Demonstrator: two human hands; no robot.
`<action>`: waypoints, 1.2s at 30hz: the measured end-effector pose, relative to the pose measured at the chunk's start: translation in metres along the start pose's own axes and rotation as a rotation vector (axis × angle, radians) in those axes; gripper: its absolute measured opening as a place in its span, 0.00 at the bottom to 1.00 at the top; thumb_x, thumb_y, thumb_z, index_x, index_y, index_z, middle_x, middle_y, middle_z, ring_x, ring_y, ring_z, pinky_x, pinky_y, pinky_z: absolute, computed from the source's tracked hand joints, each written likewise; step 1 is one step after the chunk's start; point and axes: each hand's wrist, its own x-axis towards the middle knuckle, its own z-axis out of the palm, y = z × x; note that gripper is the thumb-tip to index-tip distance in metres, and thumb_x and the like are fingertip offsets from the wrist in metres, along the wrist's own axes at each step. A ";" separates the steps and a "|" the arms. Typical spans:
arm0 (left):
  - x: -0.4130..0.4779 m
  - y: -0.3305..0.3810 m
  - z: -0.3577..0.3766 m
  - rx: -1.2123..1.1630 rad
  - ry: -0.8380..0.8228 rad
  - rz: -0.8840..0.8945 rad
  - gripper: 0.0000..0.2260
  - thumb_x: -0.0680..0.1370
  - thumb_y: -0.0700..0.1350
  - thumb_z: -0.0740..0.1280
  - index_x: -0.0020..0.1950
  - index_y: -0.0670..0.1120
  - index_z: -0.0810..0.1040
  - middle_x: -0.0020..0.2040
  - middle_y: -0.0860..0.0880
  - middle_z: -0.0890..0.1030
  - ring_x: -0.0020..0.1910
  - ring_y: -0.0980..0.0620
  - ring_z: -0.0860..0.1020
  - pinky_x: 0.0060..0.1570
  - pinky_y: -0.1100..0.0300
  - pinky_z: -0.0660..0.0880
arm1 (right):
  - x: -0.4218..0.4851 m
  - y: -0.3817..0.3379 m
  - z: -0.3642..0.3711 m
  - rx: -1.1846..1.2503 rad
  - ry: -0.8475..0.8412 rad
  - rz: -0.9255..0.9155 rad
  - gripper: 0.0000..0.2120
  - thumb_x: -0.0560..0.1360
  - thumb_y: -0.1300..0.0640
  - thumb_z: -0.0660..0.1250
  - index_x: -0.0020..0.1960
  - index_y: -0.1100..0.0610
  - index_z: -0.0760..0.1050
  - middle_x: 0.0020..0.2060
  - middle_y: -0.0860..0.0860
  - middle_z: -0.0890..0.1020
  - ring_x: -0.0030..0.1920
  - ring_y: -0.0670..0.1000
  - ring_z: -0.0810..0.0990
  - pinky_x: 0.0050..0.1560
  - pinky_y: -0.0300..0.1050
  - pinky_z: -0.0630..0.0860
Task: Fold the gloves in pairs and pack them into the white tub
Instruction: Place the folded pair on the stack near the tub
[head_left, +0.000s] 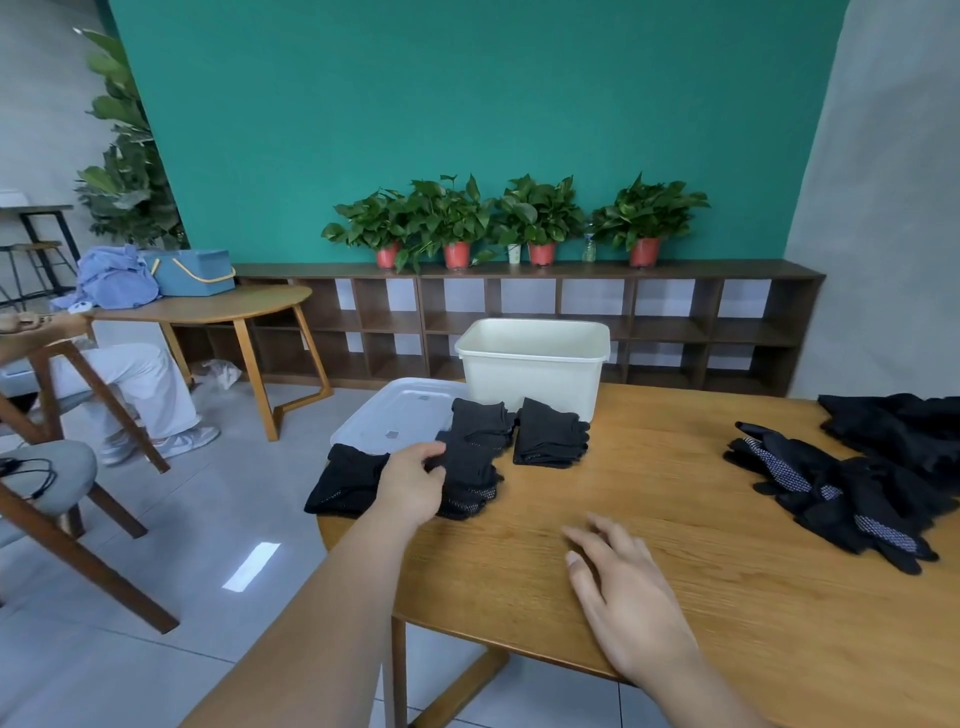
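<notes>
The tub (530, 382) is creamy off-white; the lid (387, 415) beside it is clear and colourless. 3 folded bundles are black to charcoal: the left bundle (345, 480) and the middle bundle (475, 462) show fine pale dots on their lower folds, and the right bundle (550, 439) is plain charcoal. The loose gloves (831, 493) are black with strips of white dots. The heap (898, 426) behind them is plain black. The counter (675, 545) is honey-brown wood with darker streaked grain. The wall (467, 104) is teal, the 4 pots (457, 254) orange-red under green leaves, the shelf (519, 270) dark brown, the box (192, 275) pale blue with a yellow handle, and the floor (208, 519) pale grey tile.
</notes>
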 end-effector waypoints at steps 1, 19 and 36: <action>0.001 -0.008 0.004 0.043 -0.019 -0.033 0.18 0.85 0.38 0.65 0.74 0.50 0.77 0.72 0.49 0.77 0.62 0.49 0.78 0.59 0.59 0.79 | 0.000 0.000 0.000 -0.006 -0.001 -0.001 0.24 0.84 0.36 0.49 0.77 0.38 0.68 0.78 0.38 0.62 0.77 0.43 0.58 0.77 0.47 0.63; -0.008 -0.034 0.031 0.496 0.017 0.142 0.23 0.88 0.53 0.55 0.82 0.47 0.66 0.82 0.46 0.63 0.78 0.44 0.65 0.77 0.50 0.66 | 0.001 -0.005 0.000 -0.069 -0.024 -0.008 0.28 0.83 0.31 0.46 0.73 0.39 0.73 0.75 0.38 0.65 0.76 0.43 0.59 0.76 0.48 0.62; -0.021 -0.035 0.041 0.817 -0.166 0.237 0.36 0.83 0.72 0.46 0.87 0.56 0.43 0.87 0.52 0.41 0.85 0.47 0.40 0.83 0.47 0.44 | 0.001 -0.007 0.000 -0.111 -0.019 -0.017 0.30 0.81 0.29 0.43 0.72 0.39 0.74 0.73 0.37 0.68 0.75 0.42 0.58 0.77 0.47 0.61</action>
